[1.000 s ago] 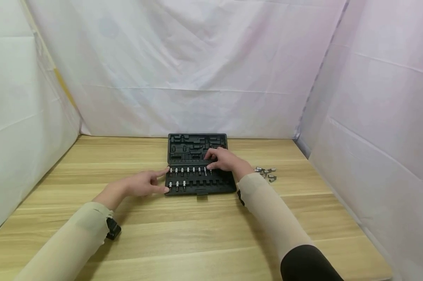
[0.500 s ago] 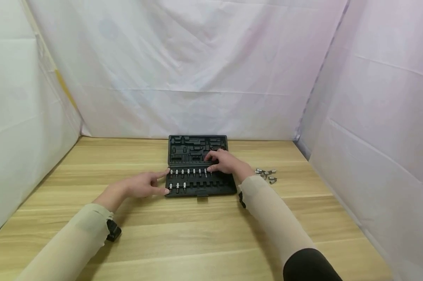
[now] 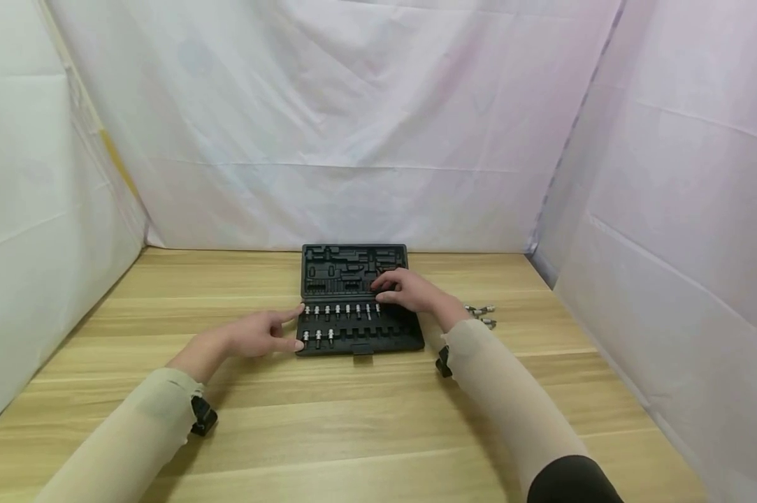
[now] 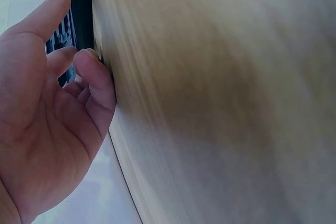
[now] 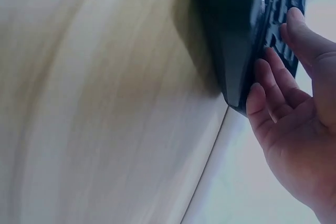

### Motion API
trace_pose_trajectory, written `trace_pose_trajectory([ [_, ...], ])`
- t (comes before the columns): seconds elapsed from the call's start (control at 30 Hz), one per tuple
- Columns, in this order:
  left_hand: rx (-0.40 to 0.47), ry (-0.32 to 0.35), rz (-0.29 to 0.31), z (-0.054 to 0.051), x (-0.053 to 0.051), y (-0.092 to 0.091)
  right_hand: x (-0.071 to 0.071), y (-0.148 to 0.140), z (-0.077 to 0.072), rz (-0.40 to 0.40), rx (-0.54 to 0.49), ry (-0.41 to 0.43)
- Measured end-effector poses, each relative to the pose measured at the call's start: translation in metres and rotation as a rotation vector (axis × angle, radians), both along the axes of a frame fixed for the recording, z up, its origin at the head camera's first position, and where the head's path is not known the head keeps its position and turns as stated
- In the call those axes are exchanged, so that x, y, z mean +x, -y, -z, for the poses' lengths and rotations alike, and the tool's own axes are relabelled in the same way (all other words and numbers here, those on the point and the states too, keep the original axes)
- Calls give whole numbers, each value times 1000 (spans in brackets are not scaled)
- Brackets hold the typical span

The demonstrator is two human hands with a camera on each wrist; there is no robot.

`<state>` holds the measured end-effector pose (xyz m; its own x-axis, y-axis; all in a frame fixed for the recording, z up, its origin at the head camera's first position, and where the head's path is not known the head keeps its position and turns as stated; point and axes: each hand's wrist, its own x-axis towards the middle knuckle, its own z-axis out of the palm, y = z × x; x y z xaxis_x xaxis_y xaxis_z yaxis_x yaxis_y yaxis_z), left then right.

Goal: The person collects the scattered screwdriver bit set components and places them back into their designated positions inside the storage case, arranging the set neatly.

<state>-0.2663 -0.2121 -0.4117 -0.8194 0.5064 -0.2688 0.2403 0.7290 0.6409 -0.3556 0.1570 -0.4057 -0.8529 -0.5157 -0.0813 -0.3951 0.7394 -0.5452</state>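
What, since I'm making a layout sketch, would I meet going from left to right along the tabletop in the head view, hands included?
Left hand → open black case → right hand, in front of the case's right part → loose metal pieces.

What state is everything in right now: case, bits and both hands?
Black case: open, lid folded back.
Latch: unfastened.
Back-row bits: eight visible, seated; the far right is hidden.
Front-row bits: three seated at the left; visible slots to their right are bare.
Loose bits: scattered on the table, right of the case.
Left hand: touching the case's left edge.
Right hand: over the case's right side, nothing visibly held.
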Motion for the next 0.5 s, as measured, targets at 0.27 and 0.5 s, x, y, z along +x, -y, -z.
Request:
trace_pose_trajectory([
  [0.27, 5, -3, 8, 1, -1, 1, 12, -21, -11, 45, -99, -13],
  [0.5, 5, -5, 7, 1, 0, 1, 19, -46, -17, 86, -99, -17],
])
